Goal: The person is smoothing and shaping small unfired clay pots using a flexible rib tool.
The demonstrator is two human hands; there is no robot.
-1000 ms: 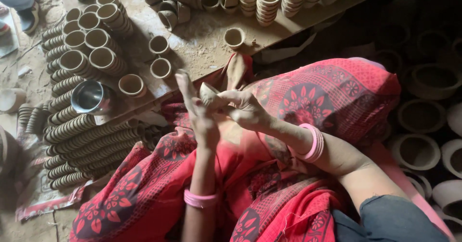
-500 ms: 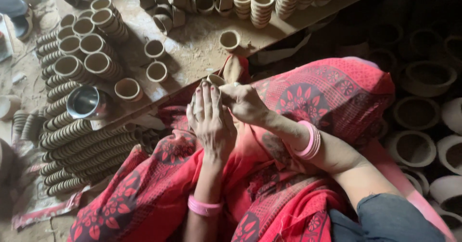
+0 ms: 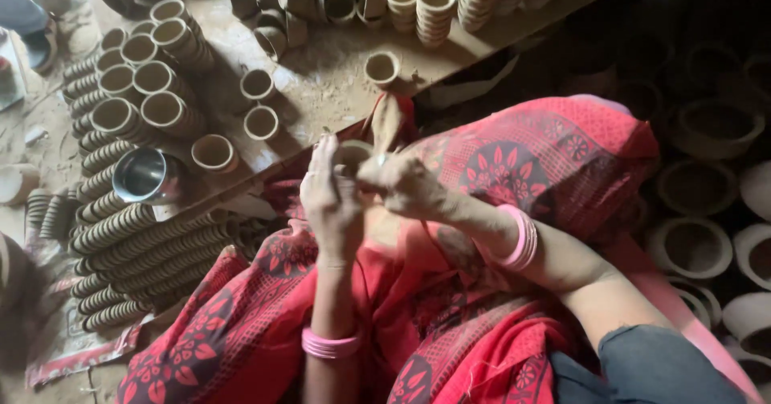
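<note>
Small pale clay cup [image 3: 352, 157] at frame centre, mouth facing up.
Left hand [image 3: 331, 203] and right hand [image 3: 405, 185] grip it, clay-dusted.

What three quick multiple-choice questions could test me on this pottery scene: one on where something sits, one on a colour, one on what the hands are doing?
1. Where is the shiny metal bowl?
A. On the person's lap
B. Beside the stacked clay cups at left
C. On top of the far cup stacks

2. What colour are the bangles on the wrists?
A. Pink
B. Green
C. Gold

3. What are the two hands doing?
A. Resting flat on the board
B. Both closed around one small clay cup
C. Each lifting a separate stack

Answers:
1 B, the bowl stands at the board's left end, next to rows of cups.
2 A, both wrists show pink bands.
3 B, the left hand and right hand meet around a single cup above the red cloth.
</note>
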